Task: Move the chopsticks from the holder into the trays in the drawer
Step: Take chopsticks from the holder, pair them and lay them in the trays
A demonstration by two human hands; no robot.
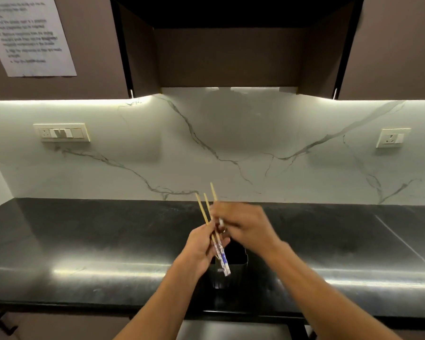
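While both hands grip chopsticks above dark holder on black surface, left hand, right hand, tips up-left, near-upright.

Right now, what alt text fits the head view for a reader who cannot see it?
The left hand grips several chopsticks above a dark holder on a black counter, while the blurred right hand pinches them from above. A marble backsplash rises behind.

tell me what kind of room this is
Most likely a kitchen: a dark stone countertop runs under brown wall cabinets lit from below, with a marble-look backsplash carrying wall sockets. The left hand holds chopsticks there.
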